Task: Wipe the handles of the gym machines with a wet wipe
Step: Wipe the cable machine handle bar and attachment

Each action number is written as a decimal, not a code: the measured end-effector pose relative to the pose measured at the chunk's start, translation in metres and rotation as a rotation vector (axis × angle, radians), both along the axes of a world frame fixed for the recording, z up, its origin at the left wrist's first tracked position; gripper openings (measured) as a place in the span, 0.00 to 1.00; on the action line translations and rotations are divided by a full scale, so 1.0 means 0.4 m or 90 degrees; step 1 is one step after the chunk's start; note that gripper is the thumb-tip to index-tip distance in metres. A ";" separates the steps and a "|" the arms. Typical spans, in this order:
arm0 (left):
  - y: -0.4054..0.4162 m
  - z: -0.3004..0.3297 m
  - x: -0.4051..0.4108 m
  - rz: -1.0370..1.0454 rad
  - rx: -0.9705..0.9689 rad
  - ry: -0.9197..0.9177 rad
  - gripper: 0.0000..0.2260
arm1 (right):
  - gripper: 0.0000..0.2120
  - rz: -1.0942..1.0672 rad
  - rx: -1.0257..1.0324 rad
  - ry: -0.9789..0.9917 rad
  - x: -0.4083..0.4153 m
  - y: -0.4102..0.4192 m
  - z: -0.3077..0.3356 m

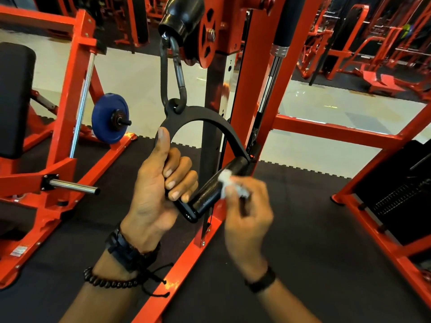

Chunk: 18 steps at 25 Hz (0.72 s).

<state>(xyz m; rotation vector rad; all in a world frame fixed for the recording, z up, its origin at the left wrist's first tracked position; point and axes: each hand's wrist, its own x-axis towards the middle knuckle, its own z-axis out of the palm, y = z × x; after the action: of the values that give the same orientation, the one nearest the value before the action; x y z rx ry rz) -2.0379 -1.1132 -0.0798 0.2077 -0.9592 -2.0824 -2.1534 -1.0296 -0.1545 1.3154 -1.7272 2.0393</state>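
A black D-shaped cable handle (210,192) hangs from a steel carabiner (179,73) on an orange cable machine. My left hand (161,185) grips the left side of the handle's curved strap, thumb up along it and fingers curled round. My right hand (247,206) pinches a crumpled white wet wipe (225,181) and presses it against the handle's round grip bar, near the bar's right end. The wipe is partly hidden by my fingers.
The orange upright (251,78) of the cable machine stands right behind the handle. At the left is a plate-loaded machine with a blue weight plate (109,117) and a chrome peg (74,186). Black rubber mats (303,229) cover the floor. More orange machines stand far right.
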 end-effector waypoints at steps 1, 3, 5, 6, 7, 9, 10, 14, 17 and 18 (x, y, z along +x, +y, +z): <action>0.003 0.001 -0.001 -0.001 -0.002 0.000 0.28 | 0.06 -0.049 -0.005 -0.078 -0.055 -0.036 0.021; 0.009 0.002 -0.005 0.001 -0.002 0.001 0.28 | 0.06 -0.071 -0.010 -0.155 -0.101 -0.063 0.027; 0.008 0.003 0.000 0.006 0.000 0.004 0.27 | 0.07 -0.026 -0.006 -0.120 -0.013 -0.025 -0.009; 0.006 0.004 0.004 0.004 0.001 0.006 0.27 | 0.07 0.025 -0.012 -0.088 0.052 0.014 -0.022; 0.003 0.005 0.008 0.001 0.002 0.009 0.27 | 0.05 0.068 -0.018 -0.060 0.104 0.050 -0.030; 0.001 0.008 0.011 0.005 0.007 0.008 0.28 | 0.04 0.082 -0.032 -0.035 0.109 0.057 -0.034; 0.002 0.009 0.012 0.009 0.009 0.004 0.28 | 0.04 0.049 -0.029 -0.047 0.068 0.032 -0.026; 0.009 0.007 0.002 0.007 -0.004 0.001 0.28 | 0.03 -0.065 -0.013 -0.162 -0.097 -0.065 0.008; 0.008 0.002 0.003 0.005 -0.014 -0.004 0.28 | 0.06 -0.028 -0.058 -0.320 -0.084 -0.042 -0.010; 0.008 0.001 0.005 0.007 -0.013 -0.006 0.28 | 0.08 0.011 -0.094 -0.452 -0.070 -0.025 -0.017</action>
<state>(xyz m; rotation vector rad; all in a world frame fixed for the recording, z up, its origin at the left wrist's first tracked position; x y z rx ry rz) -2.0358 -1.1102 -0.0793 0.2121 -0.9823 -2.0628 -2.1813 -1.0397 -0.1612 0.5817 -1.7313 2.7957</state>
